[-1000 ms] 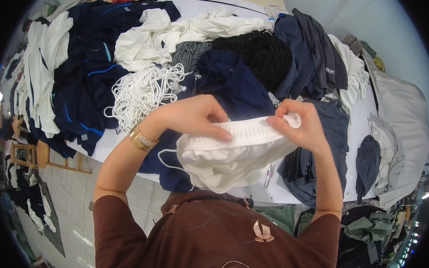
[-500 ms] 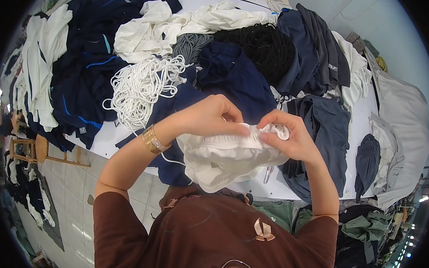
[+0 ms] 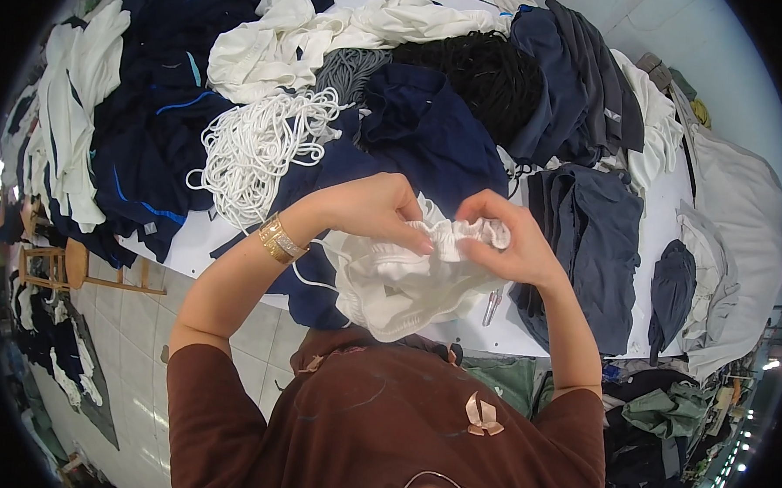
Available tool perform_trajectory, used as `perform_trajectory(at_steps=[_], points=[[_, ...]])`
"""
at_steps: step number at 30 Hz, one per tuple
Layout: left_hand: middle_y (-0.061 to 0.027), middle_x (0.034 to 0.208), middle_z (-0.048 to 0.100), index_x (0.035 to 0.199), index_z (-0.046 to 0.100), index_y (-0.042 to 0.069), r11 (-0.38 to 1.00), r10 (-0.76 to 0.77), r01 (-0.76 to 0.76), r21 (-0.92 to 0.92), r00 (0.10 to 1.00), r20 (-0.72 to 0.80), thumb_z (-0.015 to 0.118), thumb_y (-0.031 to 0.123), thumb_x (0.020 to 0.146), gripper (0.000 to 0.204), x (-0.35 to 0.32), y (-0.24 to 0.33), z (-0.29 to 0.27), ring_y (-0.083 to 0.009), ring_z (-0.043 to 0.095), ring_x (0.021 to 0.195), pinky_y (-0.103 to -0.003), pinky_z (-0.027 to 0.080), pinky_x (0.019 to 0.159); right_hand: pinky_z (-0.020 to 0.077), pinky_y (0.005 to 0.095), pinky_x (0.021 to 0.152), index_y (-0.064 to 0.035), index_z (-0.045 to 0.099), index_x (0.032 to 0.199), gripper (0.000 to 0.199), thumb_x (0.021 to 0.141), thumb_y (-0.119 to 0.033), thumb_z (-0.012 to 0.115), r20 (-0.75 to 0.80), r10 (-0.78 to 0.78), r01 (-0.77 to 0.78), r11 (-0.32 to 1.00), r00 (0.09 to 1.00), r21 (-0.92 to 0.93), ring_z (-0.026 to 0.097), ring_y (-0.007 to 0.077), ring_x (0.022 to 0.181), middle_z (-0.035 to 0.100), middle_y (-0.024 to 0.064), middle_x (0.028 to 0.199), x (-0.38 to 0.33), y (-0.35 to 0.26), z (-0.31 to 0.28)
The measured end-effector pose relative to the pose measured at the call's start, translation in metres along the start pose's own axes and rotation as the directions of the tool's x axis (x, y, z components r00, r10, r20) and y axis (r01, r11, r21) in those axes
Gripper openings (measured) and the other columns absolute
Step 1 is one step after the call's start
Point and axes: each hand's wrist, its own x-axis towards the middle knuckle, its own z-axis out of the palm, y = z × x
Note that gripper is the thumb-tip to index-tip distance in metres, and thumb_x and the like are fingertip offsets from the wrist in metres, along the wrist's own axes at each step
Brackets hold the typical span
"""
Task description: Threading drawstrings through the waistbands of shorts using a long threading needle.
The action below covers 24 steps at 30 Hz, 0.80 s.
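A white garment with a gathered elastic waistband [image 3: 406, 288] hangs between my two hands, in front of my body and above the table's near edge. My left hand [image 3: 379, 210] pinches the waistband between thumb and fingers. A short way to its right, my right hand [image 3: 511, 240] grips the same band, whose bunched end shows by the fingers. One white cord runs out from the garment's left side beneath my left wrist. Below my right hand, a small metal and clear tool [image 3: 492, 308] lies on the white table [image 3: 527, 330]; its kind is hard to make out.
A heap of white cord [image 3: 253, 155] lies to the left, with grey cord [image 3: 353, 75] and black cord [image 3: 481, 78] behind. Navy garments [image 3: 427, 128], dark grey garments [image 3: 587, 253] and white garments [image 3: 268, 51] are piled around. A wooden stool [image 3: 78, 265] stands on the floor at left.
My hands have spread slightly apart at the waistband, with more gathered elastic showing between them. The garment hangs a little higher.
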Motion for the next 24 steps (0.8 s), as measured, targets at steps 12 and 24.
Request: perform_trajectory(at_steps=[12,24], points=[[0.0022,0.059,0.058,0.084,0.074,-0.003,0.994,0.072,-0.073,-0.084,0.997,-0.014,0.081,0.031,0.078,0.035,0.014,0.005,0.001,-0.0037,0.045,0.054,-0.024,0.035,0.048,0.0491,0.0293,0.064,-0.0038,0.069,0.089,0.020,0.075,-0.019,0.069,0.030,0.112,-0.108,0.987,0.993,-0.120,0.066,0.0178,0.067,0.068,0.0088,0.074,0.002,-0.007,-0.021],[0.0007,0.061,0.060,0.088,0.074,-0.001,0.991,0.076,-0.082,0.108,0.995,0.059,0.079,0.025,0.078,0.028,0.028,0.008,0.008,-0.0051,0.046,0.055,-0.025,0.038,0.050,0.0472,0.0317,0.062,-0.0049,0.064,0.087,0.024,0.076,-0.025,0.073,0.043,0.056,-0.047,0.980,0.997,-0.191,0.065,0.0250,0.067,0.065,0.0115,0.074,-0.005,-0.001,0.002]])
